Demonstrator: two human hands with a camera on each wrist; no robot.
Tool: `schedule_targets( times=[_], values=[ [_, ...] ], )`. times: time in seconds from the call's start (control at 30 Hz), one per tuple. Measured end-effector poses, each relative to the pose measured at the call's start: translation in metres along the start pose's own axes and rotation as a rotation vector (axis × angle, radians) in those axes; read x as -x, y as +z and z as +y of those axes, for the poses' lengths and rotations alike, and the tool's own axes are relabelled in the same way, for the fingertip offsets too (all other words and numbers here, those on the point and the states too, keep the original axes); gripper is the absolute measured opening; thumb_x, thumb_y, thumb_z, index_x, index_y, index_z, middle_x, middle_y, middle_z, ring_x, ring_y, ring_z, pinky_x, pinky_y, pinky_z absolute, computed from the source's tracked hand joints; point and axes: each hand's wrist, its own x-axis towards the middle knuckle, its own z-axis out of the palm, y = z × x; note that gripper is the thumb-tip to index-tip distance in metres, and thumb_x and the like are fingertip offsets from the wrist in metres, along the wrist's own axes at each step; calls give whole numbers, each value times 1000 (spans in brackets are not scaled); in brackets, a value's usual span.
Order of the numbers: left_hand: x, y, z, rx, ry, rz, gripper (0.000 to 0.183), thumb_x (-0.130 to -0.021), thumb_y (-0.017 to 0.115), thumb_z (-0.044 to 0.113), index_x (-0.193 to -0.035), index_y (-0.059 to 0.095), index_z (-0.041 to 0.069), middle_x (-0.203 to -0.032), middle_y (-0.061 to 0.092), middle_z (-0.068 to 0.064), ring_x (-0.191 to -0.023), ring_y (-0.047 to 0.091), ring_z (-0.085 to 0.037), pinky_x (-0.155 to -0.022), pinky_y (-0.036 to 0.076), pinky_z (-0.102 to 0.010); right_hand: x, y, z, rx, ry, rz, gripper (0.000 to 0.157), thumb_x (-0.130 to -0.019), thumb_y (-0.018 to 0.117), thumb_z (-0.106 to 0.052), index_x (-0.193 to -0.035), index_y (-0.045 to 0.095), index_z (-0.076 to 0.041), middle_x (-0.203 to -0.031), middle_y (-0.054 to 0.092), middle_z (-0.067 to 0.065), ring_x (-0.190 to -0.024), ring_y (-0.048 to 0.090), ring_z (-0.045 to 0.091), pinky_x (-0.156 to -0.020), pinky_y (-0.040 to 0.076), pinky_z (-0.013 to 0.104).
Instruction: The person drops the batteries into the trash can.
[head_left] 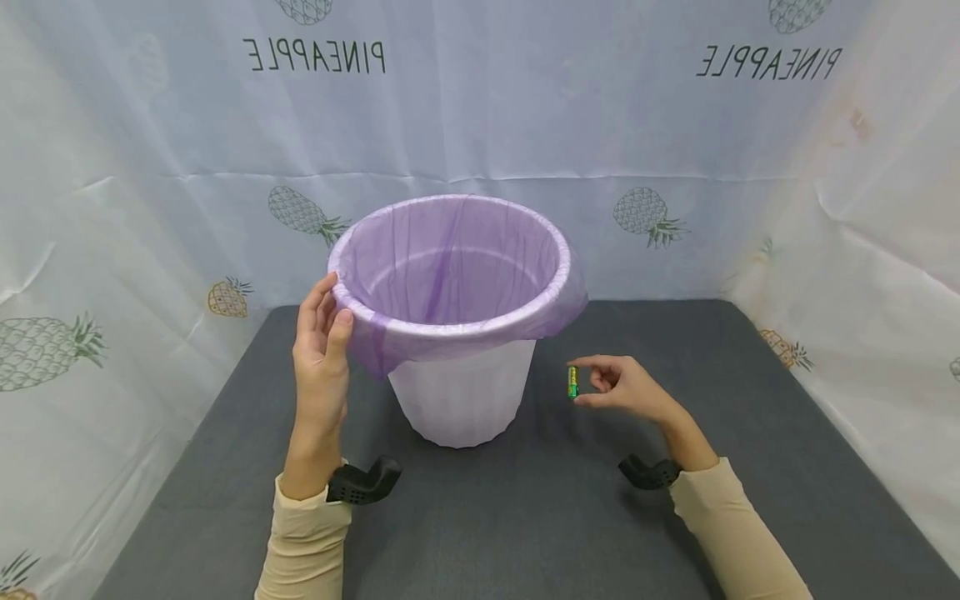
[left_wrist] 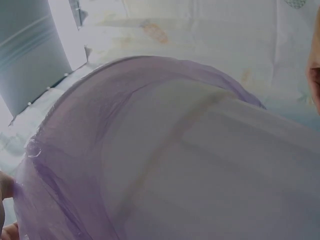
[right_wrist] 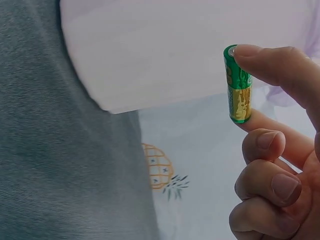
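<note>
A white trash bin (head_left: 465, 392) with a fluted wall stands on the dark table. A thin purple trash bag (head_left: 450, 279) lines it and folds down over its rim. My left hand (head_left: 321, 358) holds the bin's left rim through the bag, thumb on the near outer side. In the left wrist view only bits of that hand's fingers (left_wrist: 7, 186) show at the left edge, against the bag. To the right of the bin, my right hand (head_left: 626, 387) pinches a green and gold battery (right_wrist: 240, 85) by its two ends, between thumb and index finger. The other fingers are curled.
The dark table (head_left: 675, 533) runs underneath. White curtains (head_left: 480, 100) printed with pineapples hang behind and on both sides. A black wrist mount (head_left: 365, 482) sits on the left wrist, and another wrist mount (head_left: 648, 473) on the right one.
</note>
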Motion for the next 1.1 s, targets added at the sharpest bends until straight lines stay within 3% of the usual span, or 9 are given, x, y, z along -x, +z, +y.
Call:
schedule_targets(
  times=[0.33, 0.67, 1.1],
  values=[
    [-1, 1, -1, 2, -4, 2, 44, -94, 48, 8, -138, 46, 12, -128, 51, 3, -122, 45, -11, -102, 36, -17, -3, -12, -14, -7, -24, 24, 46, -77, 74, 3, -120, 59, 11, -65, 39, 1, -54, 33, 1, -47, 34, 23],
    [0, 1, 0, -2, -2, 3, 44, -95, 48, 8, -138, 46, 12, -129, 51, 3, -123, 45, -11, -103, 36, -17, -4, -21, -23, 7, -41, 37, 46, -77, 75, 3, -120, 60, 9, -66, 39, -9, -53, 31, 2, -46, 34, 23],
    [0, 1, 0, -6, 3, 11, 44, -94, 48, 8, -138, 46, 12, -130, 51, 2, -124, 45, -11, -103, 35, -17, -5, -34, -45, 53, -78, 88, 45, -76, 75, 4, -118, 61, 7, -64, 36, 1, -53, 31, 6, -46, 32, 24]
  ],
)
